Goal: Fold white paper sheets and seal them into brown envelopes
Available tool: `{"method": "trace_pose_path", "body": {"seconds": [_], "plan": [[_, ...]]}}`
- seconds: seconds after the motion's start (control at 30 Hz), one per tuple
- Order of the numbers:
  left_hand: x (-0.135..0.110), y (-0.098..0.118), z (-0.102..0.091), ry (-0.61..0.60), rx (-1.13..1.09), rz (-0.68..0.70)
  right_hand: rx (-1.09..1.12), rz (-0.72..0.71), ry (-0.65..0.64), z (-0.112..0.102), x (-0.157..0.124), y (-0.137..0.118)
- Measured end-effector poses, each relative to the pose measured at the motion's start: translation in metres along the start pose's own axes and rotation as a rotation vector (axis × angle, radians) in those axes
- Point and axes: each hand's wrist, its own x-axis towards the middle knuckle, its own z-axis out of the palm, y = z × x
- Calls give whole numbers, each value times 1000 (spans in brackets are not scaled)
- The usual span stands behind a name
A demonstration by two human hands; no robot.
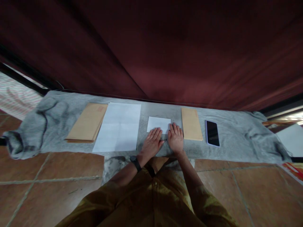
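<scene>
A small white paper (159, 123), seemingly folded, lies flat on the grey cloth in front of me. My left hand (152, 143) rests on its lower edge with fingers stretched out and flat. Over at the paper's lower right corner, my right hand (175, 138) lies palm down, fingers extended. Just right of that hand is a single-looking brown envelope (192, 123). To the left of my left hand are large white sheets (119, 126), and beyond them a stack of brown envelopes (86, 123) is partly overlapped by the sheets.
A phone (212, 133) with a dark screen lies right of the brown envelope. The grey cloth (236, 135) is wrinkled toward both ends. A dark red curtain (151, 56) hangs behind it. Tiled floor (68, 170) shows below the front edge.
</scene>
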Motion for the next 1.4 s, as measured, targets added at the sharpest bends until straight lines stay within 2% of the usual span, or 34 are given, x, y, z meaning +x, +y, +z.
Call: {"method": "trace_pose_path", "body": {"seconds": [0.13,0.3,0.37,0.63,1.4], "plan": [[-2,1,0,-23,-1,8,50,-35,-12,-6,0,-3],[-1,2,-2,-60,18,2,215,-284,-156,-12,-4,-18],[-1,3,-2,-69,24,5,243,-329,-201,-11,-6,-24],[-4,0,-2,-42,19,4,233,-292,-182,-3,-3,-23],[-17,-8,-8,-11,40,-28,127,-222,-164,0,40,-6]]}}
